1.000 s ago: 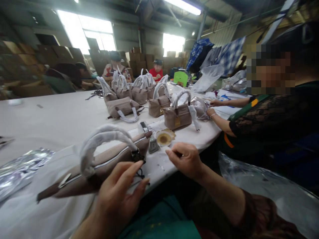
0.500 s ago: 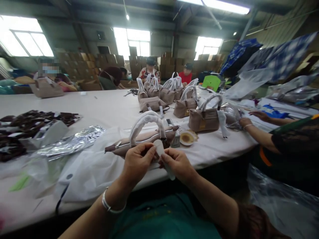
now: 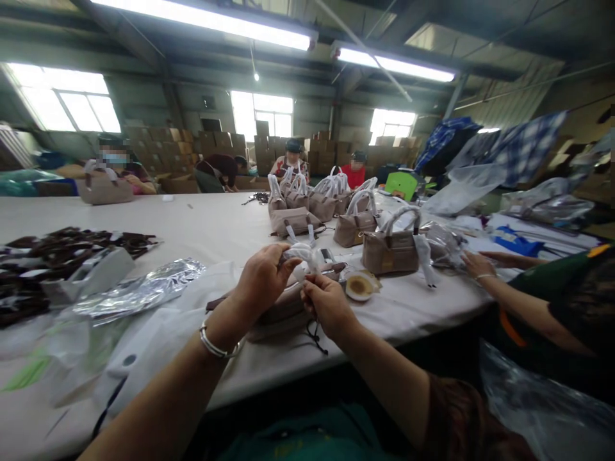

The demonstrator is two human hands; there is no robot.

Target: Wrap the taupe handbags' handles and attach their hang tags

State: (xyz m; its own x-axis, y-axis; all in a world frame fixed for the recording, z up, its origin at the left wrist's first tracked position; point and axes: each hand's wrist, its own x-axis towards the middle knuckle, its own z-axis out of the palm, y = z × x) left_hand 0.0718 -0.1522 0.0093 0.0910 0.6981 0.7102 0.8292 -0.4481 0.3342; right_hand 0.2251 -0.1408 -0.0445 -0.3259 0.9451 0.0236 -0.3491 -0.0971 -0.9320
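In front of me on the table lies a taupe handbag [image 3: 283,314], partly covered by my hands and forearms. Its handle [image 3: 307,254] is wrapped in white. My left hand [image 3: 262,276] is closed at this handle, thumb against fingers. A small white strip [image 3: 300,271] shows between my two hands. My right hand [image 3: 331,306] pinches at the strip's edge; its fingertips partly hide what they grip. Below the right fingers dangles a thin black cord [image 3: 316,338].
Behind stand several taupe handbags [image 3: 391,251] with wrapped handles. A small dish [image 3: 360,286] with brownish contents sits right of my hands. Dark brown straps [image 3: 72,256], silvery film [image 3: 144,291] and white sheeting lie left. A co-worker's hands [image 3: 480,266] work at right; others stand across the table.
My hands have moved from holding the white strip in front of the bag up to its handle. The bag seems turned or tilted, and the black cord now hangs in view. The head view has tipped up.
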